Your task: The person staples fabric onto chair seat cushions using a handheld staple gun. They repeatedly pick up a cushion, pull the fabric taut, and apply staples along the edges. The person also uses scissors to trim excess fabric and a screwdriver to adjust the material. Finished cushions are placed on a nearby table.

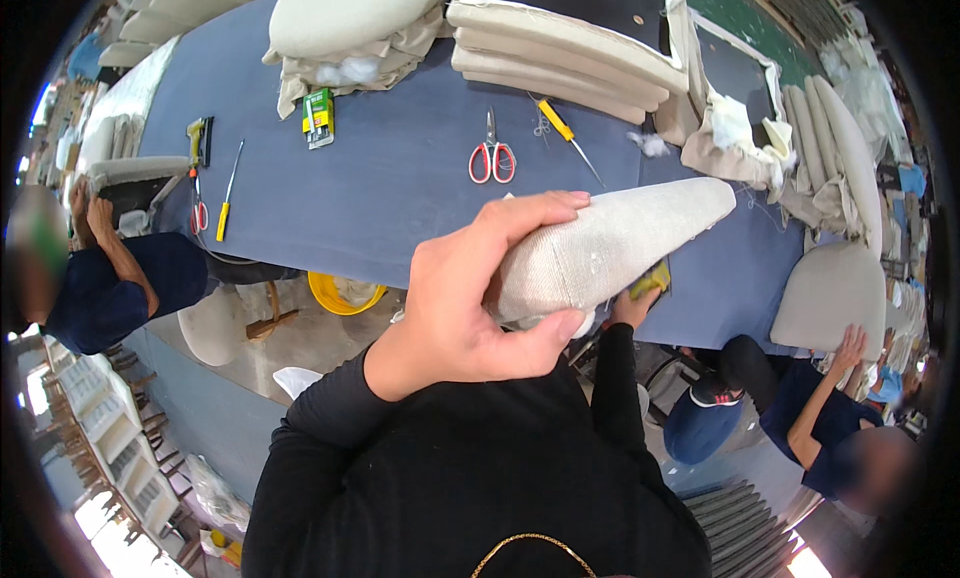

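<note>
The cushion (pixel 610 243), a long beige upholstered pad, is held up in the air over the near edge of the blue table (pixel 400 198), its far tip pointing right. The left hand (pixel 480 298) grasps its near end, thumb under and fingers curled over the top. The right hand (pixel 635 303) is mostly hidden beneath the cushion; it seems closed on a small yellow tool (pixel 655 276), though how firmly I cannot tell.

As a judgement, the fabric already looks pulled smooth over the visible face, so covering seems well along; the underside is out of sight, so what is left there cannot be told.

On the table lie red scissors (pixel 492 160), a yellow screwdriver (pixel 560 126), a green box (pixel 319 116) and another screwdriver (pixel 229 193). A stack of 4 or so finished pads (pixel 560 53) sits at the far edge, with loose fabric (pixel 340 63) beside it. 2 other people in dark blue (pixel 120 283) (pixel 815 418) work to either side.
</note>
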`<control>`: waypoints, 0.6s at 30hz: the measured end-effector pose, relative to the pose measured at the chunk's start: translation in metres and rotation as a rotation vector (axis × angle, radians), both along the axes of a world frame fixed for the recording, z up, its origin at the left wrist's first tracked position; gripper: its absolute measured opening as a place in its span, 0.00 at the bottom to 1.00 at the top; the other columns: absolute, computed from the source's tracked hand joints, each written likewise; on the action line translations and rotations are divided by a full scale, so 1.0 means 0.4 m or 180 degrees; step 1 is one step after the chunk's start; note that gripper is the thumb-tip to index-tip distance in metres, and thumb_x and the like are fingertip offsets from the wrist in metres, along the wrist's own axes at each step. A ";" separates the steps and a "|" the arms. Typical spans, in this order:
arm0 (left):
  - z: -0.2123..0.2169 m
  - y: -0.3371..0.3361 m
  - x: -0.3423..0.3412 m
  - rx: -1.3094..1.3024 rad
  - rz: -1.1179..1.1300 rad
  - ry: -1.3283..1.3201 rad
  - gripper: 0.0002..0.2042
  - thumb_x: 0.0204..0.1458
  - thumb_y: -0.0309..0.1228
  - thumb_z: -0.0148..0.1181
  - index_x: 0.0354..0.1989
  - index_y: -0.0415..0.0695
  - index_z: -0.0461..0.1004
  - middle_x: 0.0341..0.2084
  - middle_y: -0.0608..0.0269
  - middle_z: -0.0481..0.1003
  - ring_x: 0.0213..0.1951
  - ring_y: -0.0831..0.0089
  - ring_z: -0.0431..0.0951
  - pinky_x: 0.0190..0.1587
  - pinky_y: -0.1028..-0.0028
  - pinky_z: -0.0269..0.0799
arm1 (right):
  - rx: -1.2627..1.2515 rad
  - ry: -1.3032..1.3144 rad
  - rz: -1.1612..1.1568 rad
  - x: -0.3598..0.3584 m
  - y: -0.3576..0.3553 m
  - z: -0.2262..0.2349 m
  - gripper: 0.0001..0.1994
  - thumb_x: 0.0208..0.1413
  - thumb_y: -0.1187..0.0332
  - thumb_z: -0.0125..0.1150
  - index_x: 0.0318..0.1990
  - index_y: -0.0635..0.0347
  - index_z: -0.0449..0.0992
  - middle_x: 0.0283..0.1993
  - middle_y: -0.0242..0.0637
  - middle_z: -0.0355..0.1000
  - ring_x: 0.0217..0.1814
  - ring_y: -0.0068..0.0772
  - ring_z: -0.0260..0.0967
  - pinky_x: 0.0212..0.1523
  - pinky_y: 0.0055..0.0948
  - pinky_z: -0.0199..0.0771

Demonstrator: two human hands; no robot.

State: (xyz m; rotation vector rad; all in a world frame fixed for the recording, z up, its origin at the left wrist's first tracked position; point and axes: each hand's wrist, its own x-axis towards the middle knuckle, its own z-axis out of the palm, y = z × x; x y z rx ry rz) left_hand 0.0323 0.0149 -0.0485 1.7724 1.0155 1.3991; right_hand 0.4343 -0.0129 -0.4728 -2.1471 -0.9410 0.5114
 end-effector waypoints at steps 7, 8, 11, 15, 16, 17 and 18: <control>0.020 0.000 0.063 0.0273 -0.0702 0.0335 0.38 0.46 0.47 0.79 0.59 0.28 0.78 0.53 0.34 0.84 0.56 0.43 0.88 0.61 0.57 0.82 | 0.2162 0.2112 -0.0281 -0.067 0.127 0.356 0.29 0.76 0.61 0.53 0.77 0.70 0.60 0.75 0.54 0.66 0.72 0.45 0.71 0.72 0.45 0.72; 0.016 0.005 0.070 0.0217 -0.0873 0.0211 0.38 0.46 0.48 0.80 0.59 0.29 0.79 0.52 0.34 0.84 0.55 0.43 0.88 0.60 0.57 0.82 | 0.2410 0.1747 -0.0083 -0.106 0.125 0.502 0.28 0.76 0.60 0.50 0.75 0.70 0.62 0.74 0.54 0.67 0.72 0.45 0.70 0.72 0.44 0.71; 0.040 0.021 0.111 0.0282 -0.1507 0.0227 0.40 0.39 0.48 0.84 0.59 0.32 0.82 0.54 0.38 0.84 0.58 0.42 0.86 0.60 0.54 0.80 | 0.2836 0.0638 0.0561 -0.159 0.100 0.806 0.27 0.78 0.58 0.43 0.72 0.71 0.67 0.74 0.52 0.69 0.72 0.44 0.70 0.73 0.43 0.69; 0.077 0.038 0.190 0.0433 -0.2077 0.0200 0.39 0.36 0.44 0.85 0.59 0.37 0.83 0.58 0.44 0.83 0.61 0.41 0.82 0.61 0.52 0.77 | 0.2569 -0.0232 0.1518 -0.146 0.069 0.912 0.31 0.77 0.55 0.35 0.50 0.73 0.85 0.59 0.54 0.81 0.66 0.52 0.74 0.72 0.46 0.66; 0.093 0.031 0.208 0.0402 -0.2097 0.0233 0.38 0.37 0.43 0.85 0.59 0.37 0.83 0.58 0.44 0.82 0.61 0.41 0.82 0.61 0.52 0.77 | 0.2360 0.0074 0.1357 -0.152 0.061 0.900 0.30 0.77 0.58 0.36 0.46 0.72 0.87 0.55 0.51 0.84 0.66 0.51 0.74 0.73 0.46 0.65; 0.093 0.023 0.223 0.0400 -0.2073 0.0278 0.38 0.37 0.41 0.85 0.60 0.38 0.83 0.59 0.44 0.82 0.61 0.41 0.82 0.62 0.52 0.77 | 0.2393 0.0042 0.1346 -0.144 0.053 0.894 0.30 0.76 0.58 0.36 0.46 0.72 0.87 0.54 0.50 0.85 0.65 0.51 0.75 0.73 0.46 0.65; 0.099 0.016 0.233 0.0393 -0.2040 0.0326 0.37 0.38 0.40 0.85 0.60 0.38 0.83 0.59 0.44 0.82 0.61 0.41 0.82 0.62 0.52 0.77 | 0.2426 0.0030 0.1355 -0.142 0.051 0.892 0.30 0.76 0.58 0.36 0.46 0.72 0.87 0.53 0.49 0.85 0.65 0.50 0.75 0.73 0.46 0.65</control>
